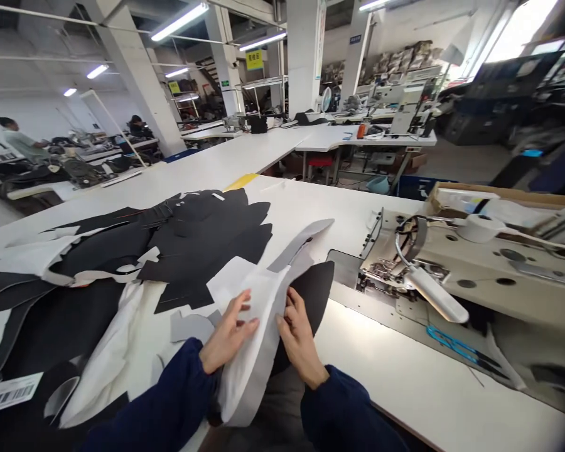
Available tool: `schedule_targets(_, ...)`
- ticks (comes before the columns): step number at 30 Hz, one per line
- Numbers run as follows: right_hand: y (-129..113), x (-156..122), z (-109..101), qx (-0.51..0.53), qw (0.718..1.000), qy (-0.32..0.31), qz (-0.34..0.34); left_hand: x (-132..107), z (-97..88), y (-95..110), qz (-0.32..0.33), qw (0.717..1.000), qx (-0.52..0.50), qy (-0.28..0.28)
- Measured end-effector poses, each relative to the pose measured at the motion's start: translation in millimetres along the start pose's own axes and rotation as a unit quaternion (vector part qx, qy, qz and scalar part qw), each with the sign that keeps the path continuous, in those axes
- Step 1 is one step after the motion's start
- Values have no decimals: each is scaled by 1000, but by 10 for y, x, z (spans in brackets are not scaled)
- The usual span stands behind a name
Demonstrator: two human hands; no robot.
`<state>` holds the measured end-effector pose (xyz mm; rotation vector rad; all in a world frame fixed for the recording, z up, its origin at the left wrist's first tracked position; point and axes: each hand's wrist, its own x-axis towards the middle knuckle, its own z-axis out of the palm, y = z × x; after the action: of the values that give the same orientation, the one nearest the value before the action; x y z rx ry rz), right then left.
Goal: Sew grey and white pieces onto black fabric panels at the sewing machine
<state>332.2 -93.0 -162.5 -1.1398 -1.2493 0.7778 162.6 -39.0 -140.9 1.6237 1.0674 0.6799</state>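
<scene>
A long, curved fabric piece, white inside with a light grey edge, stands on end between my hands. My left hand lies against its white side, fingers apart and slightly bent. On the other side, my right hand pinches the grey edge between thumb and curled fingers. A dark fabric panel shows just behind my right hand. White sheet material and a narrow grey strip reach out beyond the hands; how they join the held piece is unclear.
Black cut pieces are heaped left of my hands, with a barcode label nearer me. On the right stands a sewing machine with a lamp; blue-handled snips lie by it. White tables extend beyond.
</scene>
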Motion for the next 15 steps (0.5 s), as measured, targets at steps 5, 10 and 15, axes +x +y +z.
schedule_targets(5,-51,-11,157,142,989,-15,45,359,246,108,63,998,-26,-11)
schedule_targets(10,-29,35,123,140,988,-38,54,501,410,-34,37,991,-119,41)
schedule_targets(15,-42,-20,-154,-187,948,-246,-78,599,135,-127,-23,974,-226,25)
